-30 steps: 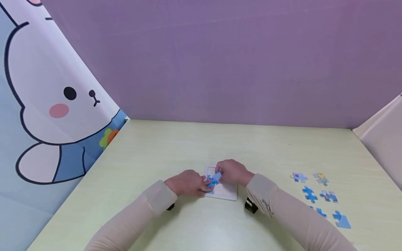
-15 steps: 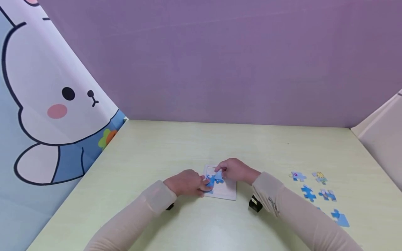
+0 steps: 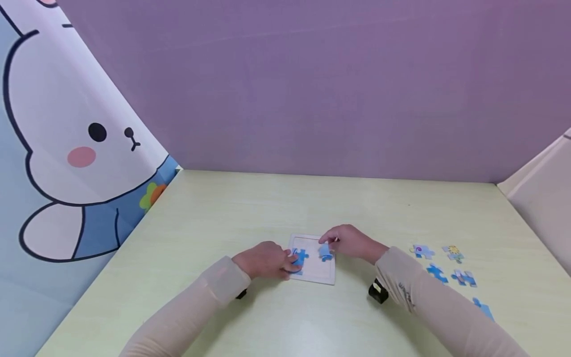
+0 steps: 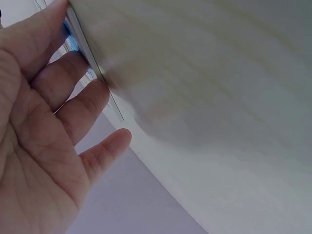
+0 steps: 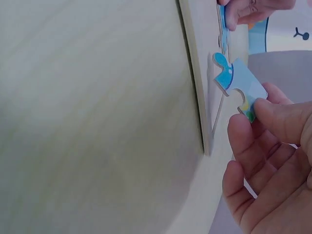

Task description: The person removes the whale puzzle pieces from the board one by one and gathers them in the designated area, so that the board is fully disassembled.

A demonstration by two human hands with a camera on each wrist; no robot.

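Note:
My right hand (image 3: 350, 241) pinches a light-blue jigsaw piece (image 5: 246, 80) between thumb and fingers, above the right part of a small whitish puzzle tray (image 3: 316, 272). The piece shows a darker blue knob and a bit of yellow and green. At the tray's left side, my left hand (image 3: 267, 260) rests with fingertips at the edge and over the blue puzzle pieces (image 3: 303, 255) that lie inside, partly hidden by the fingers. In the left wrist view the fingers (image 4: 85, 109) are loosely bent against the tray's edge.
Several loose jigsaw pieces lie on the table's right side, among them a sun piece (image 3: 453, 253), a purple-swirl piece (image 3: 421, 251) and a blue piece (image 3: 436, 272). My right sleeve (image 3: 441, 307) covers part of that group. A purple backdrop (image 3: 334, 89) stands behind the table.
My right hand has moved right with its jigsaw piece, which came away from beside the pieces at the tray's left. My left hand has stayed in place.

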